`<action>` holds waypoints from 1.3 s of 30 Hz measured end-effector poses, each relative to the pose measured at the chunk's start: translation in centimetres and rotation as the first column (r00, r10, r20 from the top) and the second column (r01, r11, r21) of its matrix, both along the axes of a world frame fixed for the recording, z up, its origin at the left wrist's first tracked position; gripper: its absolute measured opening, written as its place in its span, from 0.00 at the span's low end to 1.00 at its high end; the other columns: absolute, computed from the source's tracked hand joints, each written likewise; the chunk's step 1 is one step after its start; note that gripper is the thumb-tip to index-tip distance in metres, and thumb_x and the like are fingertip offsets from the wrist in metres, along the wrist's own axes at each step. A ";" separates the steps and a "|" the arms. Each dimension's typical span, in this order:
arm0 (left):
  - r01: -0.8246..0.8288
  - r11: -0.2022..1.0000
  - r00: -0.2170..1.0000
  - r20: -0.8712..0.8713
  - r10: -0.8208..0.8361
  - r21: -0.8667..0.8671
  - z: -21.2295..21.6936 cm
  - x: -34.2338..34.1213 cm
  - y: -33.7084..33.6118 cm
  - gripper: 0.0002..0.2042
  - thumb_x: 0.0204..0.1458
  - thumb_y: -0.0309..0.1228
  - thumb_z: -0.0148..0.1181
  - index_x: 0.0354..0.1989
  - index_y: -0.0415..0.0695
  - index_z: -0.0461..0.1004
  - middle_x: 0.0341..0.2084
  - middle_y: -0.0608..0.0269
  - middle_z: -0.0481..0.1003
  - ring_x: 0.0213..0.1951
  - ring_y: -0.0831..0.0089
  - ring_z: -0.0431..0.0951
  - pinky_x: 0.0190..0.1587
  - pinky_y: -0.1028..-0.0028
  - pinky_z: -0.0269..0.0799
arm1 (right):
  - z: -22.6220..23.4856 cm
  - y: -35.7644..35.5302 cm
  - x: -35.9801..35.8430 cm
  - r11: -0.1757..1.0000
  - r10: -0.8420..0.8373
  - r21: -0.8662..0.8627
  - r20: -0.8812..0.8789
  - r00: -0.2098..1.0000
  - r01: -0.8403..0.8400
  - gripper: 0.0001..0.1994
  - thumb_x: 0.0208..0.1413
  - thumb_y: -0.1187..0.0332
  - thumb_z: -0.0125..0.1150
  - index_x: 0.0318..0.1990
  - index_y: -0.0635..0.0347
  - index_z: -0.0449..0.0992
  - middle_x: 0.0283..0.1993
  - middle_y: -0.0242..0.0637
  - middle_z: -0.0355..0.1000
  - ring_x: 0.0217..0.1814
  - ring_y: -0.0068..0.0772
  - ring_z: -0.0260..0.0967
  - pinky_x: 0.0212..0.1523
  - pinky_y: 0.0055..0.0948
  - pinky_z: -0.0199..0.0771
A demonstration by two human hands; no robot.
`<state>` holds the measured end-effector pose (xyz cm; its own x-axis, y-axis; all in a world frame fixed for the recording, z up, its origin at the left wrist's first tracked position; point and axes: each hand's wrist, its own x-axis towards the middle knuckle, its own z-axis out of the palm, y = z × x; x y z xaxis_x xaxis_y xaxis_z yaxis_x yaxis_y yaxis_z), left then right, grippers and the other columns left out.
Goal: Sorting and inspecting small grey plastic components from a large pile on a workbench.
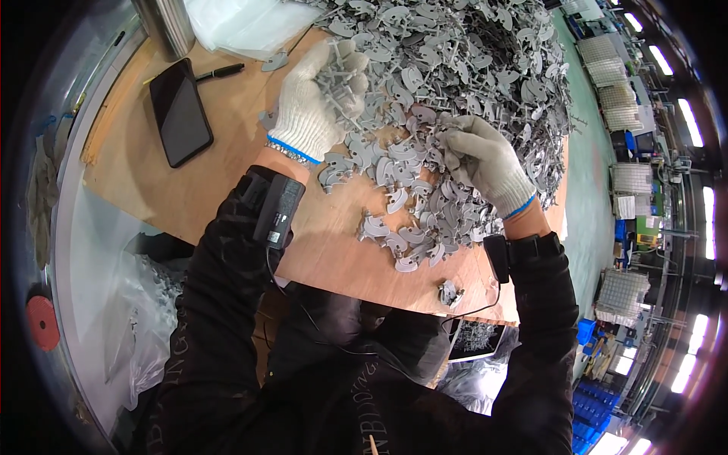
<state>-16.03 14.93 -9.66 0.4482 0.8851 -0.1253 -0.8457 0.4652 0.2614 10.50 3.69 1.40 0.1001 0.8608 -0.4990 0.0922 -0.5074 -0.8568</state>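
Note:
A large heap of small grey curved metal parts (470, 61) covers the far middle and right of the wooden table (326, 258), thinning toward me. My left hand (303, 106), in a white knit glove with a blue cuff, is at the heap's left edge. Its fingers curl round several grey metal parts (341, 87). At the heap's near right side is my right hand (489, 163), gloved the same way. Its thumb and fingers are closed together among the parts; what lies between them is too hidden to name.
At the left lie a black phone (180, 114) and a black pen (220, 70), with a metal cylinder (165, 29) and a clear plastic bag (246, 26) beyond. One small cluster of parts (450, 293) sits near the front edge. Cables (307, 315) hang from both wrist devices.

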 end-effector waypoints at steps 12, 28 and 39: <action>-0.010 1.000 1.000 -0.015 0.009 -0.017 -0.1 0.1 -0.1 0.18 0.75 0.45 0.59 0.55 0.42 0.82 0.42 0.54 0.88 0.35 0.64 0.86 0.28 0.71 0.76 | 0.8 -0.3 0.8 0.996 0.014 0.073 0.333 0.943 -0.041 0.23 0.75 0.58 0.62 0.66 0.66 0.78 0.33 0.23 0.69 0.29 0.16 0.63 0.30 0.21 0.63; 0.338 0.939 0.940 -0.070 -0.334 0.058 0.5 0.9 -0.6 0.23 0.78 0.49 0.53 0.61 0.40 0.77 0.47 0.51 0.86 0.36 0.59 0.88 0.24 0.78 0.79 | 4.9 5.6 -9.3 0.865 0.212 0.334 0.432 0.877 -0.374 0.24 0.73 0.60 0.65 0.66 0.72 0.80 0.43 0.34 0.83 0.42 0.22 0.82 0.50 0.26 0.87; -0.072 0.997 0.976 -0.211 0.062 -0.041 1.1 0.3 0.1 0.20 0.75 0.47 0.58 0.54 0.41 0.82 0.39 0.57 0.87 0.33 0.65 0.86 0.26 0.70 0.78 | 0.6 10.0 -5.2 0.915 0.110 0.159 0.786 0.609 -0.371 0.19 0.68 0.62 0.67 0.65 0.50 0.85 0.57 0.37 0.85 0.52 0.35 0.84 0.59 0.36 0.85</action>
